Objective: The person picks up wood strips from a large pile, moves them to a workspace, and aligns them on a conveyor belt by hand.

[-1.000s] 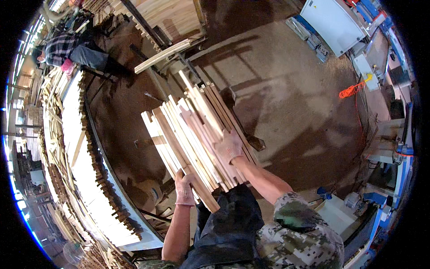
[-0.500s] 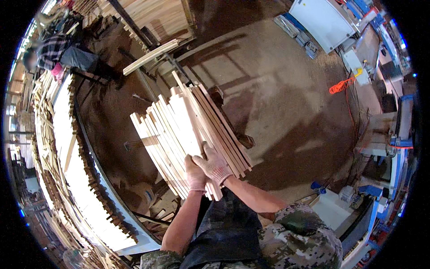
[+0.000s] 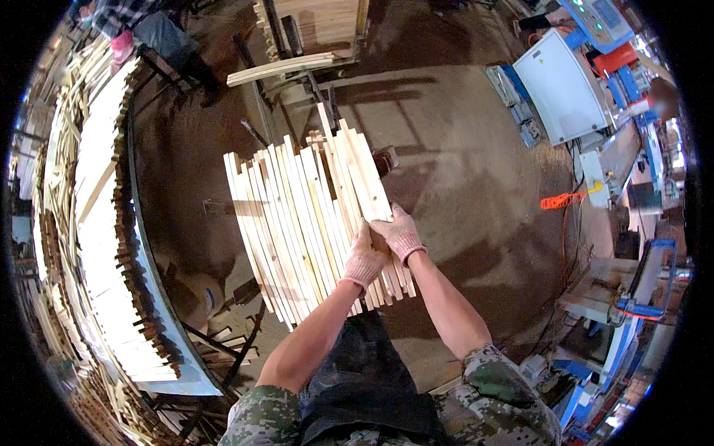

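Observation:
A broad layer of pale wooden strips point(image 3: 279, 223) lies side by side in front of me, their ends uneven at the far side. At its right edge, a few wooden strips point(image 3: 361, 172) sit between my two gloved hands, tilted slightly to the left at the far end. My left hand point(image 3: 364, 262) is closed on their near part, with the thumb pointing away from me. On the right side, my right hand point(image 3: 401, 233) wraps round the same strips, its fingers partly hidden. The near ends under my hands are covered.
A long table edge point(image 3: 152, 286) at left carries a row of pale strips point(image 3: 104, 223). Beyond it stands a person point(image 3: 160, 41) with a pink glove. More boards point(image 3: 323, 30) are stacked at the far side. At right are a white cabinet point(image 3: 559, 85), blue machines and an orange coiled hose point(image 3: 561, 201).
Both hands have moved from the middle of the layer to its right edge, carrying a few strips. My hands, crossed close together before, are now side by side. The view has shifted.

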Demonstrator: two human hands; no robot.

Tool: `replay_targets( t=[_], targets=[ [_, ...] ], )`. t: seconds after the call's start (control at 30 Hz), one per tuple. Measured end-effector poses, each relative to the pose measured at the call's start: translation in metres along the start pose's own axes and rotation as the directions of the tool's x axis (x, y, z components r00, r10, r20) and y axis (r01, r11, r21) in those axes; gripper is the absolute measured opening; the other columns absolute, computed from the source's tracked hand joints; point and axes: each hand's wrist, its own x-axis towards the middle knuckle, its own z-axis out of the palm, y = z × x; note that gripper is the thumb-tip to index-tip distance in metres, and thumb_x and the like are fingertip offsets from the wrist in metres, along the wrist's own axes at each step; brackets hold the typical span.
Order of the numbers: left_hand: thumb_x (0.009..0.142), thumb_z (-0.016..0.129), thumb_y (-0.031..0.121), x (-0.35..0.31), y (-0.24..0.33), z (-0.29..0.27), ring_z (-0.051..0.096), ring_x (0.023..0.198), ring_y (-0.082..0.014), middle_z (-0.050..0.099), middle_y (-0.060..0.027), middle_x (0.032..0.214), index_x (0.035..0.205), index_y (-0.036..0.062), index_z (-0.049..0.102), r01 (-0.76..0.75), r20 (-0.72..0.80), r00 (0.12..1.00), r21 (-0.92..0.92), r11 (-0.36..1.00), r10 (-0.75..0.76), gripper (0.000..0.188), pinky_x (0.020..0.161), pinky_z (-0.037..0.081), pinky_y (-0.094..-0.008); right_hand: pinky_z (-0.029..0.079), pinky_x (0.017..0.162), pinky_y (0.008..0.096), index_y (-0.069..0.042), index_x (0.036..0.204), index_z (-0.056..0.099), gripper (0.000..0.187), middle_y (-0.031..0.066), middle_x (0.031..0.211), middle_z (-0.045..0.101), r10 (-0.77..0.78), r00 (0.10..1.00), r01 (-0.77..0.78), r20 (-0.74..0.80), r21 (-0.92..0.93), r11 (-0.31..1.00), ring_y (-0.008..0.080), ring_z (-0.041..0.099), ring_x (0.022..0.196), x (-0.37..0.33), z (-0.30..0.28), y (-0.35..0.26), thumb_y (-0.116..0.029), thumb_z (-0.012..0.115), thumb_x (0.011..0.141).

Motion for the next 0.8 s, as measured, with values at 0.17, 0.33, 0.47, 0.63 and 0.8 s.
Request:
replay_targets(
  t=[0.17,0.33,0.47,0.63,0.8],
  targets=[
    [0.101,0.071,0.019,0.024,-0.048,0.007,0.067,0.109,-0.0241,0.067,-0.015,0.116,0.156,-0.0032,0.036,-0.278,0.081,0.96,0.281,0.919,0.266,0.069,0.099,0.051,-0.0308,0.052,0.107,0.0426,0.008,0.139,0.061,0.074,0.0313,0.132,0.069,-0.06,0.995,0.049,-0.086,-0.123,0.991,0.0394,0.067,0.126,-0.006,0.009,-0.005,-0.042,0.076,0.087],
    [0.103,0.067,0.026,0.013,0.028,-0.026,0.074,0.112,-0.0349,0.074,-0.0215,0.12,0.123,0.0021,0.072,0.032,0.425,0.842,0.575,0.817,-0.332,0.032,0.094,0.061,-0.046,0.052,0.106,0.0468,0.005,0.14,0.061,0.071,0.0326,0.136,0.066,-0.048,0.997,0.029,-0.055,-0.304,0.952,0.0448,0.064,0.126,0.025,0.022,0.039,-0.047,0.069,0.094],
    [0.111,0.05,0.04,-0.027,0.003,-0.036,0.068,0.125,-0.034,0.069,-0.0235,0.135,0.133,0.0006,0.07,-0.391,0.659,0.747,0.536,0.748,-0.081,0.049,0.105,0.056,-0.0452,0.046,0.113,0.0518,0.005,0.141,0.06,0.077,0.0351,0.141,0.059,-0.006,0.979,-0.103,-0.205,-0.518,0.849,0.0481,0.057,0.133,0.005,0.027,0.018,-0.055,0.064,0.095],
    [0.106,0.058,0.011,-0.131,-0.168,-0.077,0.062,0.135,-0.0277,0.064,-0.0148,0.147,0.142,0.0078,0.065,0.068,0.487,0.871,-0.237,0.969,0.058,0.037,0.11,0.057,-0.0383,0.051,0.101,0.0533,-0.004,0.127,0.067,0.049,0.0296,0.125,0.069,-0.126,0.977,0.043,-0.174,-0.417,0.908,0.0457,0.065,0.12,-0.014,0.028,0.028,-0.041,0.068,0.094],
    [0.094,0.065,0.025,-0.246,-0.187,-0.162,0.073,0.08,-0.0243,0.077,-0.0096,0.098,0.111,0.0028,0.076,0.446,0.15,0.883,0.037,0.894,-0.446,0.03,0.076,0.058,-0.0389,0.052,0.1,0.0473,-0.002,0.127,0.067,0.036,0.0235,0.127,0.069,-0.282,0.942,0.198,-0.183,-0.376,0.905,0.0401,0.066,0.117,-0.005,0.04,0.079,-0.02,0.067,0.096]
  ],
)
